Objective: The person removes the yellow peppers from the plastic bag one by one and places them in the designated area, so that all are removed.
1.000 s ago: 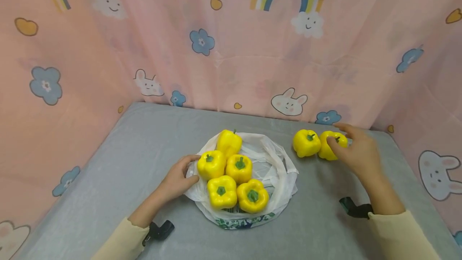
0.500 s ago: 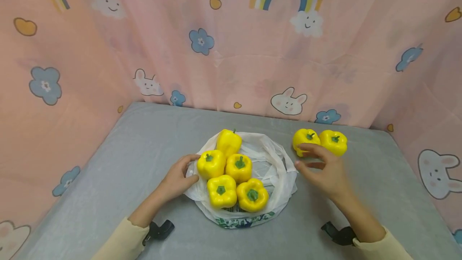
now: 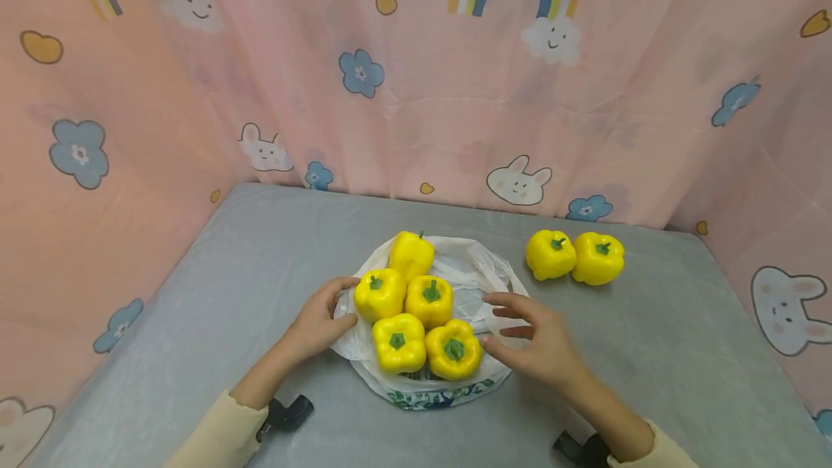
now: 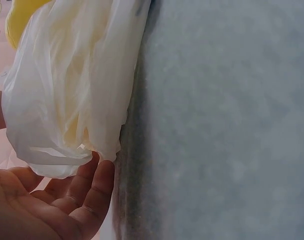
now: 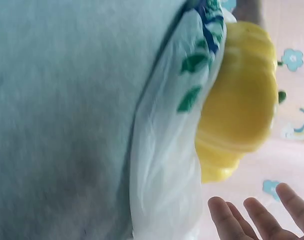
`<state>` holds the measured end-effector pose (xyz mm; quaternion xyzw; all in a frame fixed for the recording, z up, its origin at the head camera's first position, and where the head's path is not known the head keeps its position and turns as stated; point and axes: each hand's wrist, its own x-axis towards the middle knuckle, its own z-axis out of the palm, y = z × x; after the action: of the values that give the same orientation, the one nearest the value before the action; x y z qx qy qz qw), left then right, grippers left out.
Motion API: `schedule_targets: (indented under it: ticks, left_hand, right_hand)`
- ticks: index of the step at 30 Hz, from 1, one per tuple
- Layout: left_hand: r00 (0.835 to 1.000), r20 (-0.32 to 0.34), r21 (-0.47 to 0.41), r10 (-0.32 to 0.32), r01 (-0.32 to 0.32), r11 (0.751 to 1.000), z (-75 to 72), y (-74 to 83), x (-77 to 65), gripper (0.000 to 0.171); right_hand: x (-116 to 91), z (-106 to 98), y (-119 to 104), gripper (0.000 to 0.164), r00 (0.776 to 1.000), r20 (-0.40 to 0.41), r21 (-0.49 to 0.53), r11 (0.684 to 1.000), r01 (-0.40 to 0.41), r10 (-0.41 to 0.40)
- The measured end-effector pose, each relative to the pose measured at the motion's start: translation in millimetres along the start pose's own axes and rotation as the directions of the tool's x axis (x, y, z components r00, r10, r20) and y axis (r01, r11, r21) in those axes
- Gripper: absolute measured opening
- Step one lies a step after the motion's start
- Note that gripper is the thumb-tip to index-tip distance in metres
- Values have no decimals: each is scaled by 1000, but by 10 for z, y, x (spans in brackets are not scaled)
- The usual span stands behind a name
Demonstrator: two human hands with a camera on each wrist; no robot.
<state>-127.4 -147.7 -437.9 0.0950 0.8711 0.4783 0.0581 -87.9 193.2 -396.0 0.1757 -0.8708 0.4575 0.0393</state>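
A white plastic bag [image 3: 513, 280], its mouth spread and its rim printed green and blue, holds several yellow bell peppers [image 3: 401, 344]. At its left side my left hand [image 3: 323, 316] rests against the plastic, thumb and index finger apart. In the left wrist view the left fingertips [image 4: 106, 172] touch the bag [image 4: 67, 95] with no clear pinch. My right hand [image 3: 536, 341] hovers over the bag's right edge, fingers spread and nothing in them. Closest to it is the front-right bell pepper [image 3: 453, 350]. The right fingers [image 5: 261, 217] are also apart in the right wrist view.
Two more yellow bell peppers, a left one [image 3: 550, 255] and a right one [image 3: 599, 258], sit side by side at the back right of the grey-covered table [image 3: 260, 237]. A pink patterned curtain [image 3: 422, 114] stands behind the table and along both sides.
My right hand has moved left and nearer, from the two back-right bell peppers to the bag's right edge. Those peppers stand where they were. The left hand has stayed at the bag.
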Motion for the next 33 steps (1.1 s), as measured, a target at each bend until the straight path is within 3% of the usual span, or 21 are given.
schedule_targets:
  ticks: [10,19,33]
  left_hand:
    - [1000,-4,8,-11,11,1000,2,4,-5,52]
    - [1000,-2,11,-8,8,1000,-2,6,-9,52]
    - [1000,-2,24,-22,23,999,-8,14,-7,52]
  right_hand:
    - [-36,181,-51,62,994,103,29,999,-46,43]
    - [-18,308,-89,79,983,172,-23,997,-69,72]
    - [-17,442,-69,86,985,158,-124,991,-45,65]
